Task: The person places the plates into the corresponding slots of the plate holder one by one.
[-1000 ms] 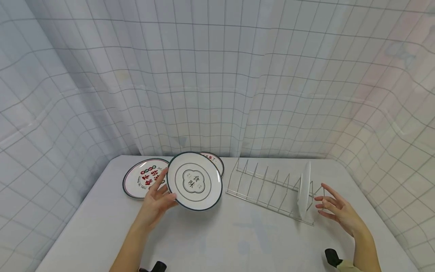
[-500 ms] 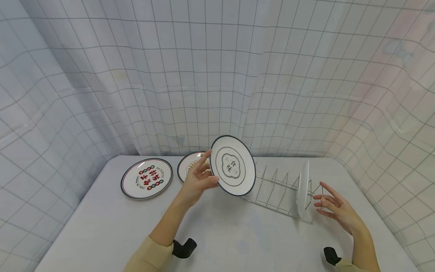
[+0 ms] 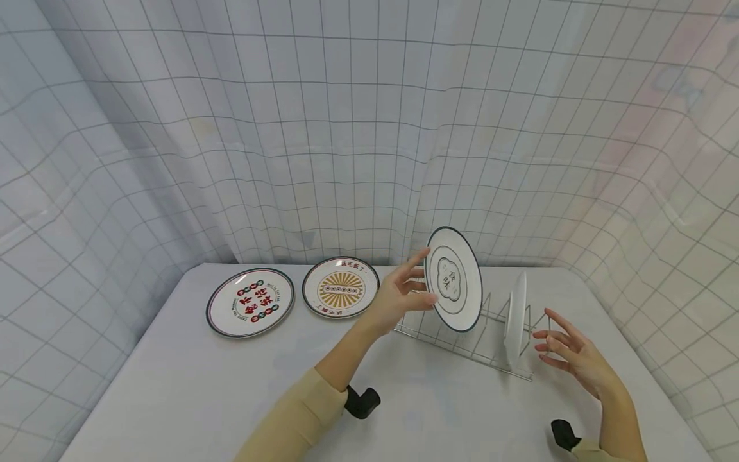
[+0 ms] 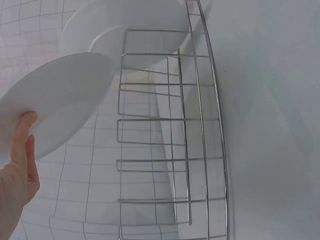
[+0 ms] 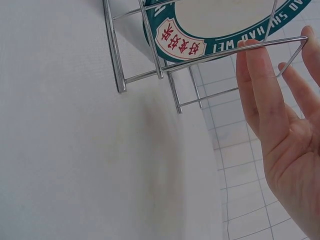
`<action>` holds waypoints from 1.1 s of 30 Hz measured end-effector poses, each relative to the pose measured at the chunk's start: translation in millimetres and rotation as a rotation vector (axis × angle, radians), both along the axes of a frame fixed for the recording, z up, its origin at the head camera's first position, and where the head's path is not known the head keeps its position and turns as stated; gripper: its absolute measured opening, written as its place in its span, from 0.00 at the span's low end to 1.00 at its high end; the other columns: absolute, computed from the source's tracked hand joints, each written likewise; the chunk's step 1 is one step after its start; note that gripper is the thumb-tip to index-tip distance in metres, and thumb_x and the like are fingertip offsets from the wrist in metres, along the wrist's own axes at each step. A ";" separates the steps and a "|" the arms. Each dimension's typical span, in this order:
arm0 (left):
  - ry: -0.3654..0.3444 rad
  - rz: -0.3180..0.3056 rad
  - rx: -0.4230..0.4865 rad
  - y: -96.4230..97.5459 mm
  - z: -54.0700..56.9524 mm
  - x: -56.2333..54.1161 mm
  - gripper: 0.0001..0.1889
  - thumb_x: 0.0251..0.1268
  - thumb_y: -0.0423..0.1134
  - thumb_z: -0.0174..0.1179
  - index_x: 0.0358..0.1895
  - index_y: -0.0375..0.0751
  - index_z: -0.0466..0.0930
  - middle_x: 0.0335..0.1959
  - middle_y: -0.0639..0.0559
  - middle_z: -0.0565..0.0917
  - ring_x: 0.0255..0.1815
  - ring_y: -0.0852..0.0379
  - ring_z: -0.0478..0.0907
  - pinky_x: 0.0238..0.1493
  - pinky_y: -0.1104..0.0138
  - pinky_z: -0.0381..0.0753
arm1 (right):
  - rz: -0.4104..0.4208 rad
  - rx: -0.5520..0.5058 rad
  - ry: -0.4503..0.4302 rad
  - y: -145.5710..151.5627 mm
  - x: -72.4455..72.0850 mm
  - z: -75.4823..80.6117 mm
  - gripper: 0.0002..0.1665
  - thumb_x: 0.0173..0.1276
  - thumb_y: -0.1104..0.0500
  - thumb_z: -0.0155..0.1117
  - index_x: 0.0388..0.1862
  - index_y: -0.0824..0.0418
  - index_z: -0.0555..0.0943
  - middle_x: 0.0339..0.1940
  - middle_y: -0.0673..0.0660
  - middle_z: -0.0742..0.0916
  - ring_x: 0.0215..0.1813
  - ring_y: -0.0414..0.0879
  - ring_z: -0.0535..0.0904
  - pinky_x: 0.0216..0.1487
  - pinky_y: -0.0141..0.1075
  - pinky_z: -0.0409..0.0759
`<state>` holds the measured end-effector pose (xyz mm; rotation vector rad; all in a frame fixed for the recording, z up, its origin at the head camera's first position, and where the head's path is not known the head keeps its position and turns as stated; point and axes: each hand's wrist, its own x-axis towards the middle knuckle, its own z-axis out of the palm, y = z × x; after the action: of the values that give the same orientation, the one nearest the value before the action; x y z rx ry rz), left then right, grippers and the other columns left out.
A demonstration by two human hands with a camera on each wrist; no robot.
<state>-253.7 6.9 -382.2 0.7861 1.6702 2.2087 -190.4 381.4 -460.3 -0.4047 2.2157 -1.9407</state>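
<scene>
My left hand (image 3: pixel 395 300) pinches the edge of a white plate (image 3: pixel 453 282) with a dark rim and a printed centre, holding it tilted above the wire dish rack (image 3: pixel 456 348). In the left wrist view the underside of that plate (image 4: pixel 75 92) shows beside the rack's dividers. Another plate (image 3: pixel 516 321) stands upright towards the rack's right end; its green printed rim (image 5: pixel 180 45) shows in the right wrist view. My right hand (image 3: pixel 583 362) is at the rack's right end, its fingertips (image 5: pixel 257 47) touching the end wire, fingers loosely extended.
Two more plates lie flat on the white table (image 3: pixel 190 391) to the left: one with red characters (image 3: pixel 251 303), one with a yellow sunburst (image 3: pixel 340 287). A checked curtain (image 3: pixel 369 147) closes off the back and sides.
My left hand has carried the plate rightwards from over the sunburst plate to over the rack, turning it more edge-on. The right hand and the standing plate have stayed put.
</scene>
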 end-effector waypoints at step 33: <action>0.081 0.063 -0.235 83.1 -5.4 9.2 0.34 0.52 0.36 0.67 0.62 0.67 0.67 0.50 0.56 0.72 0.45 0.64 0.72 0.37 0.70 0.81 | 0.002 -0.004 -0.005 1.1 -1.0 -1.6 0.34 0.73 0.66 0.41 0.74 0.48 0.46 0.50 0.45 0.80 0.48 0.37 0.78 0.47 0.30 0.79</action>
<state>-244.5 90.0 -387.6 0.7785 1.9742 1.9933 -191.5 382.6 -461.8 -0.4023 2.2078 -1.9431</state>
